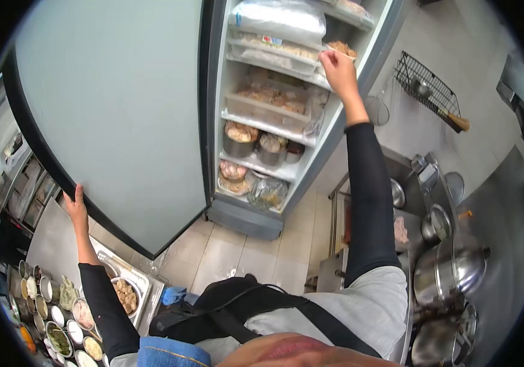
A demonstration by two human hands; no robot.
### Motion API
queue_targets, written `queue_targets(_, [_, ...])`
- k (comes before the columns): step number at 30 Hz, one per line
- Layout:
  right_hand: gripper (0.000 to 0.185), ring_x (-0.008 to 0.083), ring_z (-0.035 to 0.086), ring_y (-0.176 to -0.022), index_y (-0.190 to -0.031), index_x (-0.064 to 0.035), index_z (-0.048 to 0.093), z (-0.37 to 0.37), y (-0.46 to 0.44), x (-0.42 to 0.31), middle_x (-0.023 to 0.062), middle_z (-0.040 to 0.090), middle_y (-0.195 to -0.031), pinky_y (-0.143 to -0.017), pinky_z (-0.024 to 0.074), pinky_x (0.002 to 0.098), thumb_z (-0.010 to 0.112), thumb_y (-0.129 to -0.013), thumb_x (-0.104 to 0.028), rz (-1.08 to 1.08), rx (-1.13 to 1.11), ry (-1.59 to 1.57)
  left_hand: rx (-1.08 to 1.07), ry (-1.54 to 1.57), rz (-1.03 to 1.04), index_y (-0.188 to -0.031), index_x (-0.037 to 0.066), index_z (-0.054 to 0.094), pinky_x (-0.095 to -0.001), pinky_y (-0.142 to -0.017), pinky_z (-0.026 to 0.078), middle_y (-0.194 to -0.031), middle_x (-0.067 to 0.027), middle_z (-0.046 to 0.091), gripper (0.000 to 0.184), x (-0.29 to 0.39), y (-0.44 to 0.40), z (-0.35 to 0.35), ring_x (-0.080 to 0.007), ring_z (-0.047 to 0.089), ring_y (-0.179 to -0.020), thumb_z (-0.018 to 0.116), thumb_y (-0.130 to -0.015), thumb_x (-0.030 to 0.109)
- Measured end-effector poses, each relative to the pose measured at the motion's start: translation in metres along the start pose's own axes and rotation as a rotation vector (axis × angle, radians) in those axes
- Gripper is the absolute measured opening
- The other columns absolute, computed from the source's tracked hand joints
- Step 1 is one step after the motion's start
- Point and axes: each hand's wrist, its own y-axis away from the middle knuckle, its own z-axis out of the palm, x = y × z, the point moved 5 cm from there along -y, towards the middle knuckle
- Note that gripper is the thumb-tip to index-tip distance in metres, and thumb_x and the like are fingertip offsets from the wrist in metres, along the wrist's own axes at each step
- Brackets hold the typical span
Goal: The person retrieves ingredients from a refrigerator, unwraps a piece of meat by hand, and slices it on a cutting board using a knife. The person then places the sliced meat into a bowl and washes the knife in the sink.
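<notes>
An upright fridge stands open, its door point(115, 116) swung out to the left. My left hand point(76, 211) is at the door's outer edge, thumb apart from the other fingers. My right hand point(338, 70) reaches to an upper shelf, fingers curled at the rim of a bowl of brown food point(341, 49); whether they grip it is hard to tell. Beside it on the left are a plastic-wrapped pack point(279, 19) and a clear tray point(274, 56). Lower shelves hold a large food tray point(268, 107), metal pots point(239, 147) and bagged food point(267, 191).
At lower left, a counter point(51, 248) holds many small containers and a tray with a bowl of brown pieces point(125, 295). Metal pots point(445, 272) and bowls stand on the right. A wire rack point(427, 88) hangs on the wall. The tiled floor point(213, 257) shows below the fridge.
</notes>
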Motion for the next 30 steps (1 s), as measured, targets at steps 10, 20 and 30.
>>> queue_targets(10, [0.041, 0.0407, 0.06, -0.113, -0.113, 0.0, 0.064, 0.053, -0.174, 0.015, 0.0229, 0.066, -0.117, -0.095, 0.0473, 0.0458, 0.06, -0.09, -0.034, 0.208, 0.037, 0.301, 0.504, -0.431, 0.223, -0.134, -0.001, 0.045, -0.0364, -0.104, 0.037, -0.131, -0.0112, 0.048, 0.06, 0.011, 0.008, -0.002, -0.0227, 0.048, -0.12, 0.067, -0.094, 0.038])
queue_targets(20, [0.019, 0.0494, 0.055, -0.087, -0.092, 0.0013, 0.052, 0.041, -0.146, -0.093, 0.0297, 0.058, -0.083, -0.074, 0.0434, 0.0531, 0.053, -0.093, -0.017, -0.416, 0.351, -0.318, -1.0, 1.053, -0.248, -0.152, 0.004, 0.019, -0.0477, -0.105, 0.044, -0.134, -0.0236, 0.052, 0.09, 0.293, 0.084, 0.4, -0.0329, 0.051, -0.126, 0.046, -0.093, 0.066])
queue_targets(30, [0.015, 0.0367, 0.05, -0.074, -0.089, 0.003, 0.052, 0.026, 0.075, -0.165, 0.0159, 0.05, -0.08, -0.067, 0.0419, 0.0427, 0.065, -0.084, 0.0, -0.597, 0.283, -0.326, -0.771, 1.531, -0.112, -0.148, 0.006, 0.031, -0.043, -0.108, 0.041, -0.146, -0.0122, 0.042, 0.103, 0.346, 0.037, 0.461, -0.0287, 0.046, -0.13, 0.052, -0.079, 0.079])
